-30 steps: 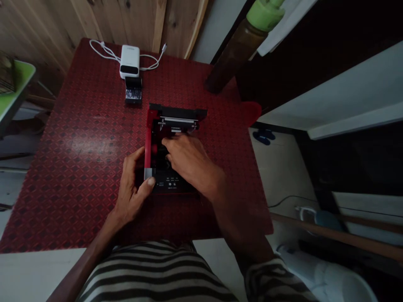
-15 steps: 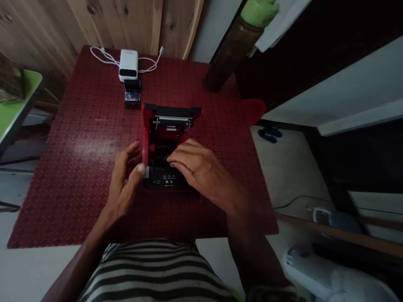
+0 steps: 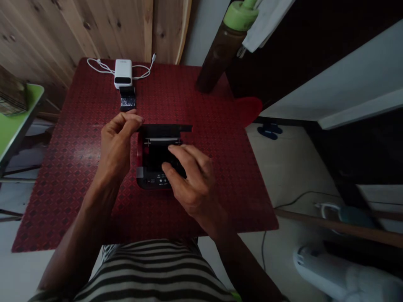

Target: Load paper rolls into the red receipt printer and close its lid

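A small red and black printer (image 3: 145, 183), its control panel toward me, sits on the table with its compartment exposed. Its black lid (image 3: 165, 128) is tilted up at the back, a metal bar along its inner side. My left hand (image 3: 116, 144) has thumb and fingers pinched on the lid's left corner. Over the right part of the compartment hovers my right hand (image 3: 192, 178), thumb and fingers apart with nothing visible between them. It covers the printer's right side and part of the panel. The dark inside of the compartment is hard to make out.
The table (image 3: 75, 188) has a red patterned cover. At its back lie a white power bank (image 3: 123, 72) with a white cable and a small black item (image 3: 127, 100). A tall brown bottle (image 3: 217, 54) with a green cap stands back right, near a red stool (image 3: 248, 111).
My left hand has moved up from the printer's left side to the lid's corner. My right hand's pinched fingers have come out of the compartment and spread. The lid has tipped forward somewhat.
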`<state>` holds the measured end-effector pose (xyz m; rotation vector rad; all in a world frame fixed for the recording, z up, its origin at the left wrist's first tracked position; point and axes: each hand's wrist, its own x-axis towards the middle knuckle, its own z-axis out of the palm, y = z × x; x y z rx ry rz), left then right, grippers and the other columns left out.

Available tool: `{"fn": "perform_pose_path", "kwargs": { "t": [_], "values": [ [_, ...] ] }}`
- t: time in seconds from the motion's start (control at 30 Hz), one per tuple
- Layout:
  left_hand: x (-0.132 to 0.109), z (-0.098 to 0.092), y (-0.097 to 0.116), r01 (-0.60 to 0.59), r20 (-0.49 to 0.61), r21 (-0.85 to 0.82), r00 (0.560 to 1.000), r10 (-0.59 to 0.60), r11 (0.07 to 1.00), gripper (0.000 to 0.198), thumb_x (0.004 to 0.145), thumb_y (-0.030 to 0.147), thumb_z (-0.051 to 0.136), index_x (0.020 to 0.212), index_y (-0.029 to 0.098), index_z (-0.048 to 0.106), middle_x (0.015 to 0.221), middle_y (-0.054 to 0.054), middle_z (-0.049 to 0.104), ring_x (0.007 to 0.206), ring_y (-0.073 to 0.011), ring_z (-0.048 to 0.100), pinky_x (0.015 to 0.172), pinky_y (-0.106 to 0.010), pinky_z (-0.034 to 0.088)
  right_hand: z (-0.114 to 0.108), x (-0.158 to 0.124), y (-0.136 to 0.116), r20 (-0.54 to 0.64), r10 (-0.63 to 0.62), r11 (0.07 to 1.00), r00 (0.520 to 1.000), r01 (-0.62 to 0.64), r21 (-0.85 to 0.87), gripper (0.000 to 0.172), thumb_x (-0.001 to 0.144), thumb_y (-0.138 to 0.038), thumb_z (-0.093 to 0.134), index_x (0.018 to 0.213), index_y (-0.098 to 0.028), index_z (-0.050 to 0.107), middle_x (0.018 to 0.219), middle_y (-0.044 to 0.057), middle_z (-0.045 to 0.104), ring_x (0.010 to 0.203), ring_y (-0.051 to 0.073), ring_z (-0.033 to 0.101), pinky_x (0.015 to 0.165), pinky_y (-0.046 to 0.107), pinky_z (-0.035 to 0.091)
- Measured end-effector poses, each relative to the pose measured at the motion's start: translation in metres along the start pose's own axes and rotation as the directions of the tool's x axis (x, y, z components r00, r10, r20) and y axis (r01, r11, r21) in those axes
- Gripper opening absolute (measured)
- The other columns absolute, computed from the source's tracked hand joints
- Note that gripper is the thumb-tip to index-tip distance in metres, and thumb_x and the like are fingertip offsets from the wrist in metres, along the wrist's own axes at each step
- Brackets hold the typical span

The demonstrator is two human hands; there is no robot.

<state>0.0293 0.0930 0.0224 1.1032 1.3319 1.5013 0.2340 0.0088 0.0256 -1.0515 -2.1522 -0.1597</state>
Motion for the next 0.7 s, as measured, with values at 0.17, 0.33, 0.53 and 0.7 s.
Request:
{"fn": "perform_pose_path", "kwargs": {
  "t": [0.17, 0.33, 0.53, 0.7],
  "values": [
    [-0.052, -0.028, -0.012, 0.249, 0.112, -0.029, 0.963, -0.244, 0.968, 0.072, 0.084, 0.047, 0.097, 0.149, 0.025, 0.074, 0.158, -0.015, 0.074, 0.149, -0.0381, 0.069, 0.127, -0.058, 0.055, 0.003, -0.009, -0.005, 0.065, 0.080, 0.994, 0.995, -0.085, 0.068, 0.029, 0.112, -0.007, 0.066, 0.114, -0.031, 0.082, 0.155, 0.006, 0.081, 0.149, 0.029, 0.074, 0.126, 0.056, 0.058],
    [-0.075, -0.031, -0.016, 0.314, 0.178, 0.015, 0.933, -0.312, 0.949, 0.070, 0.091, 0.058, 0.093, 0.148, 0.021, 0.078, 0.139, -0.016, 0.084, 0.133, -0.0390, 0.080, 0.114, -0.056, 0.066, 0.008, -0.013, -0.007, 0.036, 0.105, 0.988, 0.994, -0.108, 0.109, 0.026, 0.113, -0.007, 0.066, 0.113, -0.026, 0.083, 0.137, 0.008, 0.089, 0.133, 0.027, 0.084, 0.116, 0.049, 0.065],
    [-0.074, -0.027, -0.007, 0.324, 0.182, 0.024, 0.929, -0.323, 0.946, 0.069, 0.088, 0.057, 0.097, 0.145, 0.021, 0.083, 0.129, -0.012, 0.089, 0.114, -0.0322, 0.085, 0.097, -0.040, 0.070, 0.005, -0.009, -0.013, 0.011, 0.106, 0.993, 0.994, -0.106, 0.053, 0.024, 0.113, -0.006, 0.065, 0.113, -0.022, 0.083, 0.132, 0.007, 0.091, 0.130, 0.024, 0.086, 0.117, 0.042, 0.066],
    [-0.075, -0.027, -0.010, 0.326, 0.173, 0.003, 0.931, -0.321, 0.945, 0.073, 0.087, 0.053, 0.100, 0.149, 0.020, 0.081, 0.137, -0.012, 0.087, 0.127, -0.0329, 0.082, 0.108, -0.037, 0.066, 0.000, -0.004, -0.013, 0.033, 0.108, 0.992, 0.994, -0.110, 0.066, 0.015, 0.115, -0.012, 0.067, 0.111, -0.013, 0.081, 0.127, 0.013, 0.092, 0.125, 0.027, 0.088, 0.117, 0.041, 0.066]
  ]
}}
